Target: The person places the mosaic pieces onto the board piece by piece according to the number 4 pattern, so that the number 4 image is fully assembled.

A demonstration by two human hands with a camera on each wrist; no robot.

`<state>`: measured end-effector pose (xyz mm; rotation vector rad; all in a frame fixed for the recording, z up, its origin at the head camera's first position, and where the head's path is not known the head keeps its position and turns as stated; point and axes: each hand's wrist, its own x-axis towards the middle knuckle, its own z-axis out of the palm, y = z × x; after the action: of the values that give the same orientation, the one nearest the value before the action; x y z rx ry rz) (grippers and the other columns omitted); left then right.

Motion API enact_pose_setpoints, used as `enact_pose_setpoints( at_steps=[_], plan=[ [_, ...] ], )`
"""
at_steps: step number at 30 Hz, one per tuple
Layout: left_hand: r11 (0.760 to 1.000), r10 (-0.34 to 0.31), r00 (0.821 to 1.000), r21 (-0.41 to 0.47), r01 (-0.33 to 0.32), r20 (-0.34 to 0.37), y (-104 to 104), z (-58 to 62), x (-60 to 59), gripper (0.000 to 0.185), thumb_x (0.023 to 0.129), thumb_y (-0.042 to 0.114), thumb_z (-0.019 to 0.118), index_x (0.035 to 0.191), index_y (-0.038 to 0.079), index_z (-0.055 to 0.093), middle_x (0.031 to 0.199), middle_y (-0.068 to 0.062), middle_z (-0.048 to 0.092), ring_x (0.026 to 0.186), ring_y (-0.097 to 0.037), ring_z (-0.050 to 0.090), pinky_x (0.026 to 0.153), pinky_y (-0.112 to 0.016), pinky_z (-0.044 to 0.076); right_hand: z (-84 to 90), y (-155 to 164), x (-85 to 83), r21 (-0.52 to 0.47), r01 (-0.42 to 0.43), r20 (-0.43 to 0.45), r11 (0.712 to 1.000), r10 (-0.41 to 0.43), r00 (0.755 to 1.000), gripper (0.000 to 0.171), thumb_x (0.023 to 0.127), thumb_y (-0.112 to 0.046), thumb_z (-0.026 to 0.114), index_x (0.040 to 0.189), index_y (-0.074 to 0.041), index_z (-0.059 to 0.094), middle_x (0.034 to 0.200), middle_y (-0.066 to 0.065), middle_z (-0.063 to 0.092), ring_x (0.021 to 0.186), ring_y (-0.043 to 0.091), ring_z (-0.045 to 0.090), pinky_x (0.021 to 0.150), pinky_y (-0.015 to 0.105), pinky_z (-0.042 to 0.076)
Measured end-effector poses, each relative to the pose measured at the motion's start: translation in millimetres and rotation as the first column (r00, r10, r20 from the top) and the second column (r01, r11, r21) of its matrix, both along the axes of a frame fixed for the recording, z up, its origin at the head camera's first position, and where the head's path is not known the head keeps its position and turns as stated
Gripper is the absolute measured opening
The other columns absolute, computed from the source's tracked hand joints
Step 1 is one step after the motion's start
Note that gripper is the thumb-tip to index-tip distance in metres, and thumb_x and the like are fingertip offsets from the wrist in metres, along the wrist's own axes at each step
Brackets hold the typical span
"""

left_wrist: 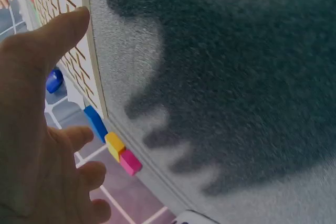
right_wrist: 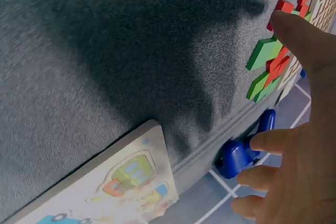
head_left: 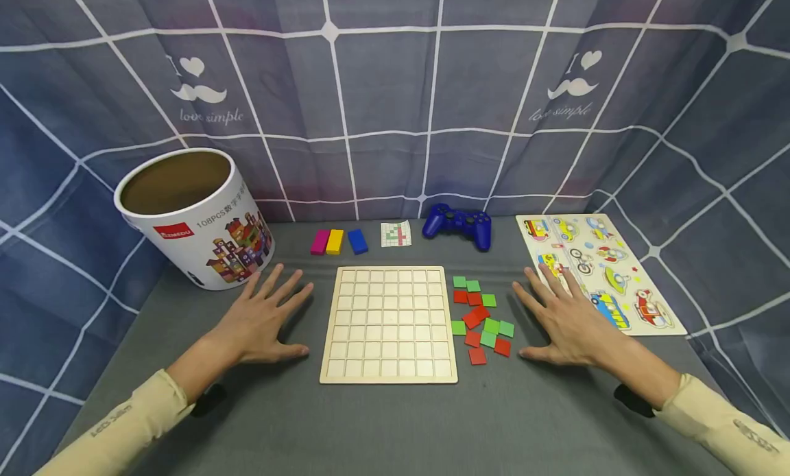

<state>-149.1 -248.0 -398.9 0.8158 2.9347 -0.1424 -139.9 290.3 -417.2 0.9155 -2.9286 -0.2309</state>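
Two hands spread flat on a grey table, either side of a wooden grid board.

Seen from the head view, the left hand (head_left: 262,319) and right hand (head_left: 564,319) are laid palm down with fingers splayed, nothing being held. The board (head_left: 389,324), pale wood divided into small square cells, is set between them at the table's middle; red and green tiles (head_left: 481,318) are scattered just beside its right edge, near the right hand. A tub (head_left: 197,219), three blocks (head_left: 339,241), a controller (head_left: 459,225) and a vehicle puzzle (head_left: 597,270) are placed further back. From the left wrist, the left hand (left_wrist: 39,129) is shown spread above its shadow, the board (left_wrist: 65,35) cut off at the frame edge. From the right wrist, the right hand (right_wrist: 299,145) is seen open; the tiles (right_wrist: 273,61) are partly hidden by the thumb and the puzzle (right_wrist: 105,187) is blurred.
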Motion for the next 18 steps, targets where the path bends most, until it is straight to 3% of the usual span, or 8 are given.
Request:
enact_pose_setpoints(
  at_steps=[5, 11, 14, 18],
  plan=[
    [0.996, 0.033, 0.992, 0.074, -0.042, 0.12, 2, -1.8, -3.9, 0.115, 0.072, 0.08, 0.066, 0.16, 0.015, 0.028, 0.164, -0.017, 0.018, 0.149, -0.048, 0.004, 0.112, -0.07, 0.002, 3.5, -3, -5.3, -0.122, 0.006, 0.067, 0.993, 0.002, 0.998, 0.104, 0.077, -0.071, 0.07, 0.15, -0.003, 0.044, 0.156, 0.028, 0.031, 0.143, 0.049, 0.025, 0.112, 0.066, 0.02],
    [0.954, 0.016, 0.953, 0.281, -0.105, 0.302, 8, -16.0, -4.3, 0.121, 0.067, 0.072, 0.078, 0.161, 0.017, 0.023, 0.165, -0.013, 0.018, 0.149, -0.047, 0.005, 0.111, -0.072, 0.005, -1.4, -12, -10.2, -0.303, -0.043, 0.057, 0.952, 0.063, 0.996, 0.074, 0.08, -0.043, 0.081, 0.136, 0.0, 0.059, 0.135, 0.022, 0.058, 0.123, 0.038, 0.055, 0.099, 0.057, 0.045],
    [0.922, -0.018, 0.943, 0.371, -0.113, 0.332, 14, -23.8, -5.6, 0.123, 0.066, 0.066, 0.083, 0.161, 0.018, 0.022, 0.165, -0.011, 0.018, 0.149, -0.046, 0.006, 0.111, -0.072, 0.007, -5.7, -16, -9.3, -0.341, -0.012, 0.072, 0.94, 0.038, 0.997, 0.062, 0.08, -0.036, 0.083, 0.128, -0.002, 0.065, 0.121, 0.013, 0.065, 0.108, 0.03, 0.064, 0.087, 0.051, 0.053],
    [0.883, -0.059, 0.944, 0.457, -0.103, 0.326, 19, -29.8, -8.4, 0.123, 0.065, 0.058, 0.088, 0.161, 0.019, 0.022, 0.165, -0.009, 0.019, 0.149, -0.045, 0.008, 0.111, -0.072, 0.009, -8.8, -20, -5.9, -0.358, 0.049, 0.099, 0.932, -0.014, 0.995, 0.049, 0.078, -0.033, 0.084, 0.118, -0.008, 0.071, 0.108, 0.003, 0.068, 0.092, 0.021, 0.066, 0.073, 0.045, 0.055]
  ],
)
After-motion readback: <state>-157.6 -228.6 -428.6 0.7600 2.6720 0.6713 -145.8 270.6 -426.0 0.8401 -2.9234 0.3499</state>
